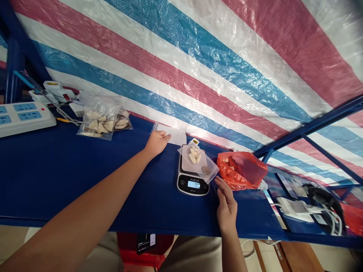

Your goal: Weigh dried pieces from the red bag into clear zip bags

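Note:
A small kitchen scale (193, 185) with a lit display sits on the blue table. On its pan rests a clear zip bag (185, 154) holding several pale slices (194, 155) and one brownish piece (206, 170); the bag's corner hangs over the right side. My right hand (227, 206) is beside that corner, fingers stretched out and holding nothing; I cannot tell whether its fingertips touch the bag. To the left of the scale, my left hand (158, 143) is closed over a flat whitish sheet or stack of bags (177, 136). What its curled fingers grip is hidden.
A red plastic bag (241, 172) stands open right of the scale with pale pieces inside. Filled clear bags (102, 122) lie at the back left near a power strip (28, 117). Striped sheeting (170, 64) hangs behind. Cables and a white device (296, 207) lie far right.

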Motion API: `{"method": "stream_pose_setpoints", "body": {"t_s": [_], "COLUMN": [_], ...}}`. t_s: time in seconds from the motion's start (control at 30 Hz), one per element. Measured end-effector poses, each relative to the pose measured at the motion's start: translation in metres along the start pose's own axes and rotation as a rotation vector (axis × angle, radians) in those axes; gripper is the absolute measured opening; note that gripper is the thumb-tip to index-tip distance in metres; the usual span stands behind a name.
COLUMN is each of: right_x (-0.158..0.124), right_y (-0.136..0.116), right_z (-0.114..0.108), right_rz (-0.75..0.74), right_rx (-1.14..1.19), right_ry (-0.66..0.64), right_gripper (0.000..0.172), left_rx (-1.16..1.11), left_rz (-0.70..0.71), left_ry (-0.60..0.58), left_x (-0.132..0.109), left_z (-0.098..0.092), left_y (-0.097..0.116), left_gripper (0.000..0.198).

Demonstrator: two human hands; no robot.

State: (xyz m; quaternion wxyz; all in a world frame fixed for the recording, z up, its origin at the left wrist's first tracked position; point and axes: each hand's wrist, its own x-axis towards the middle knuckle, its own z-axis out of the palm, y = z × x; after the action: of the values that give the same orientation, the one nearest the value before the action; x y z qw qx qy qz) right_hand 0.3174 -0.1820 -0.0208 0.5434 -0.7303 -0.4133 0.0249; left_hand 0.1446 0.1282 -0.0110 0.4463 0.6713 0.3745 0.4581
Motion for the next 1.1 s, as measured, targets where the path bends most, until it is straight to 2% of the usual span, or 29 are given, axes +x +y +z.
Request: {"method": "stream_pose_setpoints", "body": {"t_s": [0.27,0.43,0.57,0.7,0.77,0.83,0.87,0.9,0.97,1.03,1.1], "right_x": [0.008,0.020,0.007,-0.004,0.015,0.051,0.074,0.097,0.139,0.169,0.187], "right_y": [0.003,-0.008,-0.014,-0.011,-0.008,-0.003,0.001,0.005,0.015,0.024,0.032], "right_z": [0.006,0.015,0.009,-0.023,-0.044,-0.063,-0.070,-0.075,-0.079,-0.074,-0.063], "right_rz": [-0.051,-0.048,-0.036,0.079,0.112,0.105,0.126,0.164,0.196,0.210,0.203], "right_rx": [0.002,-0.063,-0.043,-0.076,-0.137,-0.256,-0.368,-0.496,-0.574,-0.632,-0.680], "right_ry": [-0.162,-0.266,-0.164,0.113,0.236,0.242,0.204,0.113,0.017,-0.080,-0.171], "right_gripper": [0.036,0.045,0.044,0.037,0.040,0.045,0.048,0.050,0.045,0.038,0.030], "left_rx": [0.030,0.050,0.057,0.069,0.078,0.086,0.089,0.091,0.094,0.099,0.103], "left_rz": [0.021,0.021,0.022,0.019,0.017,0.015,0.015,0.014,0.010,0.006,0.000], "left_ry": [-0.018,-0.019,-0.010,-0.003,-0.013,-0.017,-0.016,-0.014,-0.008,-0.007,-0.012], "left_x": [-0.001,-0.001,-0.001,0.000,0.000,0.000,0.000,0.000,0.000,0.000,0.000], "left_z": [-0.001,-0.001,-0.002,-0.002,-0.001,-0.001,-0.001,-0.001,-0.001,-0.002,-0.002], "left_y": [0.003,0.004,0.004,0.004,0.004,0.003,0.003,0.003,0.002,0.003,0.004], "left_gripper": [0.048,0.049,0.049,0.050,0.050,0.050,0.051,0.051,0.051,0.051,0.051]}}
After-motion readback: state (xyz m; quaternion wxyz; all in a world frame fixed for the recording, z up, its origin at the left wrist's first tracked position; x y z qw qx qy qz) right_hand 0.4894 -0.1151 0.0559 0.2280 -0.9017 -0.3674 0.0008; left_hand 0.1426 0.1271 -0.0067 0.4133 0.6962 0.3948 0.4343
